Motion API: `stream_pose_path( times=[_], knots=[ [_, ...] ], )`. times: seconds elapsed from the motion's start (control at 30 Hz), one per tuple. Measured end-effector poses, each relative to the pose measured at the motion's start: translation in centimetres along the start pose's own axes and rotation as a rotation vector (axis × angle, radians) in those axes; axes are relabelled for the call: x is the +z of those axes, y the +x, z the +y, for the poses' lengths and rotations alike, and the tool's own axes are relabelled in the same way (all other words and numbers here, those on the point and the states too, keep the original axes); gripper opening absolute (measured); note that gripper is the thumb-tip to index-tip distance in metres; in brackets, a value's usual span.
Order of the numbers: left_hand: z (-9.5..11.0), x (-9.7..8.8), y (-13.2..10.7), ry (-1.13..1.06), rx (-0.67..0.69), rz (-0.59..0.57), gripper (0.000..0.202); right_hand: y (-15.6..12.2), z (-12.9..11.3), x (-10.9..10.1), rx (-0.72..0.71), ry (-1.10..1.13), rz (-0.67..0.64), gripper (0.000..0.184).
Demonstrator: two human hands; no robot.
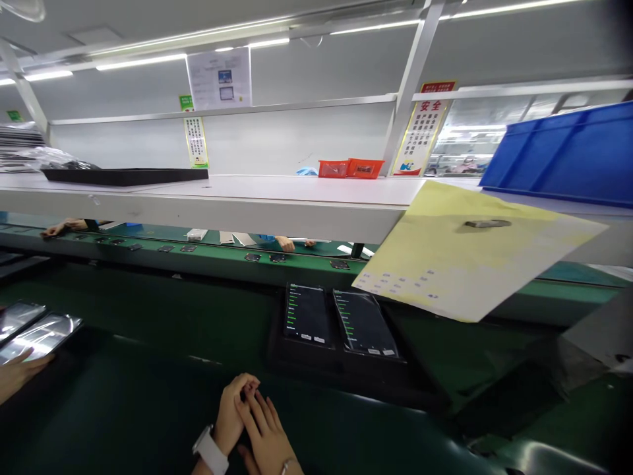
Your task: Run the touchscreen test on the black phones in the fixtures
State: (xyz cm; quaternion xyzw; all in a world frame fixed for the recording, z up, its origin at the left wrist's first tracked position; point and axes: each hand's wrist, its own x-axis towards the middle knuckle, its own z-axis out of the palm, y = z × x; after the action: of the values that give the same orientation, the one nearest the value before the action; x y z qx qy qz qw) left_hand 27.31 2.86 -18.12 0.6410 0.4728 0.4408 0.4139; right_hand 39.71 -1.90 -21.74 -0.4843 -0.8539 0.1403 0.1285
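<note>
My left hand, with a white watch at its wrist, is closed with the fingers curled. A small dark spot shows by its fingertips; I cannot tell whether it is a thing or a shadow. Across it lies my right hand, a bracelet at the wrist, its fingers stretched out and touching the left one. Both rest near the front edge of the dark green surface. Beyond them a black tray bears two dark-screened tablets, a left one and a right one, both lit with green and white text lines.
At left another person's hand touches bright-screened tablets. Farther back, small dark parts line a green ledge, with other people's hands behind it. A yellow sheet hangs from the white shelf, near a blue bin.
</note>
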Motion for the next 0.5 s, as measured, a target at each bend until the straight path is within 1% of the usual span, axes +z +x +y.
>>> stream_pose_path(
  times=[0.13,0.23,0.3,0.37,0.5],
  knots=[
    [0.5,0.1,-0.1,0.019,0.005,0.008,0.029,-0.1,-0.7,-1.5,0.034,-0.004,-0.086,0.109],
    [1.1,0.1,-0.1,0.021,0.017,0.011,0.036,-0.2,-0.9,-2.1,0.038,-0.001,-0.092,0.103],
    [1.3,0.1,-0.1,0.019,0.017,0.009,0.038,-0.2,-0.9,-2.1,0.036,0.003,-0.075,0.103],
    [1.3,0.1,0.0,0.022,0.005,0.011,0.036,-0.3,-0.9,-2.1,0.031,0.021,-0.06,0.104],
    [1.1,0.1,-0.1,0.025,-0.006,0.023,0.029,-0.4,-0.9,-2.4,0.037,0.069,-0.082,0.109]
  ],
)
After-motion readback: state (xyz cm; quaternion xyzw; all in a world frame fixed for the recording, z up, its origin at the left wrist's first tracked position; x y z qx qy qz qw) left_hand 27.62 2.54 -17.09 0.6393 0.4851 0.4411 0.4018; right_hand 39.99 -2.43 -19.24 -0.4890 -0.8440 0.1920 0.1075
